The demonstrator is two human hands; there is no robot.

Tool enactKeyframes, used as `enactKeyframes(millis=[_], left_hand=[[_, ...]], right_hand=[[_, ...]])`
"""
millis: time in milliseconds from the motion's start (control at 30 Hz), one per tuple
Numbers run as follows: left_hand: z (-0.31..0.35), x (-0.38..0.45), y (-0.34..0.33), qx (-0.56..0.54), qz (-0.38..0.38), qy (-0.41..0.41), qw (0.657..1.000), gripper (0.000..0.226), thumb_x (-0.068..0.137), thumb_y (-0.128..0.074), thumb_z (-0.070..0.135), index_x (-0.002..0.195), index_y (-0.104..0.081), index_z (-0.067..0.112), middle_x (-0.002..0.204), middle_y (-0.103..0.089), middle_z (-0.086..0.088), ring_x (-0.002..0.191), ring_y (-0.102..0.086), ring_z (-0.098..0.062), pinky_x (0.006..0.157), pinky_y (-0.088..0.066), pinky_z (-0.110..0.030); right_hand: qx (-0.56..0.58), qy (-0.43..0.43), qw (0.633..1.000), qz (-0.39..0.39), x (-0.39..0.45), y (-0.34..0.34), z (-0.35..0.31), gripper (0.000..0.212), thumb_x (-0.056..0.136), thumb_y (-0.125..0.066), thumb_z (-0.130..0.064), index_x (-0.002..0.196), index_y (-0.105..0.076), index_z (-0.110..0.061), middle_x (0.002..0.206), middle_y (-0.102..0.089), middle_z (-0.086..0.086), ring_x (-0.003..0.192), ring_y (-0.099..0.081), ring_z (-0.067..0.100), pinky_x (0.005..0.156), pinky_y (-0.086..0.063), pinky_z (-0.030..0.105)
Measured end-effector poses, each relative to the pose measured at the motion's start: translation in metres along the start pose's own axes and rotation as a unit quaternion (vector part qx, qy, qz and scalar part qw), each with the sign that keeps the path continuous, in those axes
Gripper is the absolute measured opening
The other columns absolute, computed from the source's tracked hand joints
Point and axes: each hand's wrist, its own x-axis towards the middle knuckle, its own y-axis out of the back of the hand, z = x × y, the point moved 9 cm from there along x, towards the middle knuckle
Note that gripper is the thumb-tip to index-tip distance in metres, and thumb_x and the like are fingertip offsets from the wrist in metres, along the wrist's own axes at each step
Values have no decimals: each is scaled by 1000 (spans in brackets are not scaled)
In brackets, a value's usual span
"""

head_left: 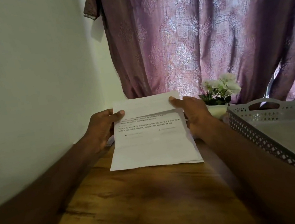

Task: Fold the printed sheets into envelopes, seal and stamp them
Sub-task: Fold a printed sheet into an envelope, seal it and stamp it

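Sheet (152, 139): your left hand (101, 129) and right hand (193, 114) pinch its folded-down top flap, thumbs on top; remaining fingers are hidden behind the paper.

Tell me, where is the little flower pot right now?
In the head view, the flower pot stands at the table's far right, before the curtain, between the right hand and the grey basket.
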Motion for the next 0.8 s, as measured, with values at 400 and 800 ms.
enactKeyframes(millis=[400,800], left_hand=[[16,-4,2,37,16,-42,998,49,69,-90,13,111,-72,-3,105,-79,-21,95,-78,-39,80,-64,-52],[25,1,8,89,30,-86,992,13,84,-81,1,95,-76,7,97,-82,-9,90,-80,-29,75,-65,-34]], right_hand=[[0,34,999,9,-7,-2,0,22,77,-83,6,94,-72,-2,100,-75,22,78,-73,30,65,-64,38],[-2,33,999,18,-3,3,1,19,76,-85,3,83,-71,-8,83,-78,13,74,-74,30,61,-64,41]])
